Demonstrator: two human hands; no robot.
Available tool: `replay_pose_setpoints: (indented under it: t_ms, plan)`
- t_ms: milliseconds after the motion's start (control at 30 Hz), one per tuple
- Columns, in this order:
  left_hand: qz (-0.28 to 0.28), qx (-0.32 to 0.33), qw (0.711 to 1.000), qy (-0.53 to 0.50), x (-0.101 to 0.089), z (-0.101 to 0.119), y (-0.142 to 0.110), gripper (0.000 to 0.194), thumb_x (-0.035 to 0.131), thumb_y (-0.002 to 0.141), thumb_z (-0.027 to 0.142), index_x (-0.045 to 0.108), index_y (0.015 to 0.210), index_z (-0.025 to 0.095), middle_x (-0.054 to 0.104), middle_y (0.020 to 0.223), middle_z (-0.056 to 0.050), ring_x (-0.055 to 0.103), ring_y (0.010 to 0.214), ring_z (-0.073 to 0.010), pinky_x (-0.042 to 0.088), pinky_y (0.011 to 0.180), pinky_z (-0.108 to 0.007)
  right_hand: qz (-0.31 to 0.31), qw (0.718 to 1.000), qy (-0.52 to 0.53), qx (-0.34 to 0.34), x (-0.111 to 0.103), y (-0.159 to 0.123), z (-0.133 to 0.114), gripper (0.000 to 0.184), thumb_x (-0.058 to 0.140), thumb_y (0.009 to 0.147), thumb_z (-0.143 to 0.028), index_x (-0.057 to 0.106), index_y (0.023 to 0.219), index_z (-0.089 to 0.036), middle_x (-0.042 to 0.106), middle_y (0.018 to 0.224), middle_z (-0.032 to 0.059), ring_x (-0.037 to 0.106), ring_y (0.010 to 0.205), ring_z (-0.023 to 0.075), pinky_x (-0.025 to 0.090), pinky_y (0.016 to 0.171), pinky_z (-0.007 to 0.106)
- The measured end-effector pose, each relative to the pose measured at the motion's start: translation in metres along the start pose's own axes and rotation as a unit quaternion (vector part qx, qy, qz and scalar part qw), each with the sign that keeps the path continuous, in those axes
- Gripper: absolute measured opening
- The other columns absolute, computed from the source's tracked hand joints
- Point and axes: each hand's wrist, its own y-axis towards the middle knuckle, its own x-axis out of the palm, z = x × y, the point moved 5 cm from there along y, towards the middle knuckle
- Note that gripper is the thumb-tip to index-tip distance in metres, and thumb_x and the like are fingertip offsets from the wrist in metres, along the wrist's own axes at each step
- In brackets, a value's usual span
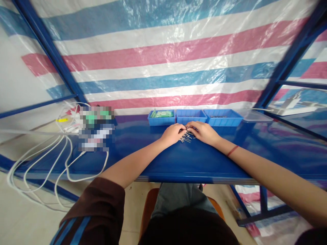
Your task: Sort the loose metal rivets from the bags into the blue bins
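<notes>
Both hands meet over the blue tabletop [163, 163], just in front of the middle blue bin. My left hand [172, 134] is closed, its thumb and fingers pinched together. My right hand [203, 132] faces it, also closed in a pinch. Whatever lies between the fingertips is too small to name. Beneath and between the hands is a small heap of thin metal pin-like pieces [187, 137], partly covered by the fingers.
Behind the hands stand a blue bin with green packets [162, 114], a middle blue bin [191, 119] and a right blue bin [224, 121] with small dark parts. A clear plastic lid [258, 116] lies right. White cables [67, 160] loop off the left end beside blurred items.
</notes>
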Motion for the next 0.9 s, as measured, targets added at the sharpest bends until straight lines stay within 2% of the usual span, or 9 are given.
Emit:
replay_pose_setpoints:
  t_ms: [200,367,600,900]
  plan:
    - [0.055,-0.019,0.998,0.011,-0.005,0.000,-0.002,0.013,0.053,0.085,0.027,0.065,0.085,0.022,0.068,0.091,-0.001,0.061,0.089,-0.0176,0.046,0.082,-0.030,0.027,0.998,-0.006,-0.056,-0.011,0.001,-0.006,0.021,0.048,0.088,-0.034,0.065,0.090,-0.022,0.067,0.095,0.0086,0.059,0.092,0.0249,0.044,0.085,0.040]
    - [0.095,-0.009,0.995,-0.009,-0.011,0.005,-0.003,0.015,0.051,0.087,0.030,0.063,0.085,0.022,0.068,0.090,0.000,0.061,0.088,-0.0168,0.045,0.083,-0.031,0.023,0.999,-0.013,-0.045,-0.009,0.002,0.002,0.019,0.049,0.087,-0.029,0.066,0.089,-0.020,0.068,0.089,0.0084,0.059,0.085,0.0249,0.043,0.082,0.042]
    - [0.122,-0.012,0.983,-0.134,-0.018,0.013,-0.003,0.009,0.057,0.083,0.027,0.062,0.085,0.019,0.068,0.085,0.000,0.063,0.081,-0.0134,0.048,0.077,-0.026,0.039,0.999,0.025,-0.003,-0.009,0.002,-0.005,0.020,0.047,0.088,-0.028,0.065,0.084,-0.020,0.069,0.086,0.0068,0.059,0.078,0.0219,0.045,0.076,0.037]
    - [0.156,-0.009,0.975,-0.160,-0.021,0.017,-0.005,0.008,0.060,0.081,0.023,0.065,0.086,0.019,0.070,0.085,0.000,0.064,0.079,-0.0128,0.049,0.075,-0.024,0.039,0.998,0.049,0.011,-0.011,0.001,-0.010,0.017,0.049,0.087,-0.027,0.062,0.080,-0.019,0.067,0.077,0.0050,0.056,0.071,0.0189,0.043,0.069,0.032]
